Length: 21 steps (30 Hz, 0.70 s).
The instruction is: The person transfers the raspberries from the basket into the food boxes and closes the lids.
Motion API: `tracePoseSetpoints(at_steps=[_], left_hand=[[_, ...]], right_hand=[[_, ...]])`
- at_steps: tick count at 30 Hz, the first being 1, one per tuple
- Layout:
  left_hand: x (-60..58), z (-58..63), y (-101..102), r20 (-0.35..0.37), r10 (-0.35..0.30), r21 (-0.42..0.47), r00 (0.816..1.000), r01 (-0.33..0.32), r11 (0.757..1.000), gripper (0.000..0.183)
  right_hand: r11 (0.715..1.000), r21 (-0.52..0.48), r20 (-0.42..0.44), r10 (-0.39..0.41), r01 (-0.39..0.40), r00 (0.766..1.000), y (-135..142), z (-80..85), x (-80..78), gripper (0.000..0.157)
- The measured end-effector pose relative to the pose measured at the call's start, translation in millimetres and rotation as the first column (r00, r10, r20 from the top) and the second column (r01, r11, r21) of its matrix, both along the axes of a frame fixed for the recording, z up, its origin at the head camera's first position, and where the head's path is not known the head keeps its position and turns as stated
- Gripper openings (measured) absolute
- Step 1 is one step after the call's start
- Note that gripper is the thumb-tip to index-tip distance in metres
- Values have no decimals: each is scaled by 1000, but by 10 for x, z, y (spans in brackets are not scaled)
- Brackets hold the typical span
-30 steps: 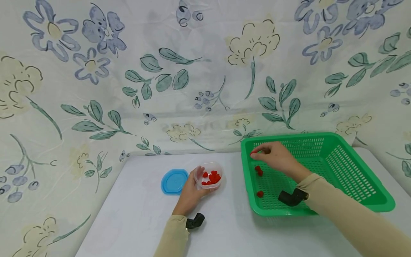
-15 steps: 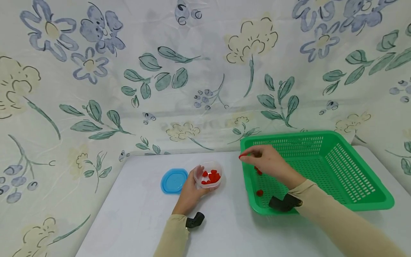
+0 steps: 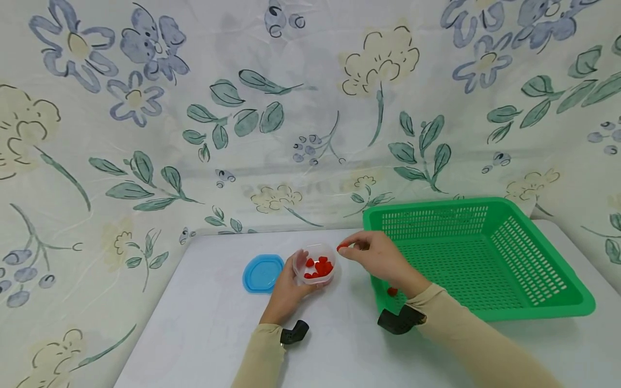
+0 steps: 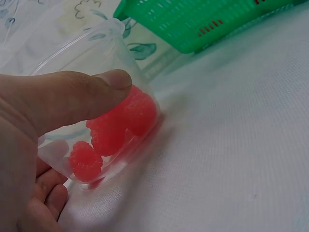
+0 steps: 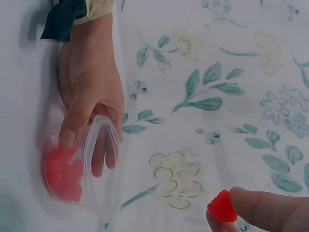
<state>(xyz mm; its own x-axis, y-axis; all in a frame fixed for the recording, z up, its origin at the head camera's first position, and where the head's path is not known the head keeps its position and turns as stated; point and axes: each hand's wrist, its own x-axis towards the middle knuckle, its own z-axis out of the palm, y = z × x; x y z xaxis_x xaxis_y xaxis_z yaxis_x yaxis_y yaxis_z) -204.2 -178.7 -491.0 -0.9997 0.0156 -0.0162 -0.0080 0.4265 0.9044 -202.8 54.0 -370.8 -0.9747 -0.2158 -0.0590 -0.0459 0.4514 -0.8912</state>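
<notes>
Red berry, pinched by right hand, tub in left hand

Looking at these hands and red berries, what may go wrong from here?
The right hand pinches one red berry at its fingertips, so it might drop onto the table between the basket and the clear container. The container's top is open: if the left hand tilts it, the other berries inside could perhaps spill.
</notes>
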Motion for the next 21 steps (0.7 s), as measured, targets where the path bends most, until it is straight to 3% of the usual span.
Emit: tracePoseSetpoints(at_steps=[9,15,21], left_hand=[[4,6,18,-5,-3,-2,1000,3,1000,100],[6,24,21,1,-3,5,1000,3,1000,102],[12,26,4,-6,-8,1,1000,8,1000,99]], right_hand=[[998,-48,44,-38,40,998,-281,-35,32,14],[999,-43,24,-22,23,999,-437,-41,57,17],[994,-109,-14,17,-18,1000,-597,-81,118,19]])
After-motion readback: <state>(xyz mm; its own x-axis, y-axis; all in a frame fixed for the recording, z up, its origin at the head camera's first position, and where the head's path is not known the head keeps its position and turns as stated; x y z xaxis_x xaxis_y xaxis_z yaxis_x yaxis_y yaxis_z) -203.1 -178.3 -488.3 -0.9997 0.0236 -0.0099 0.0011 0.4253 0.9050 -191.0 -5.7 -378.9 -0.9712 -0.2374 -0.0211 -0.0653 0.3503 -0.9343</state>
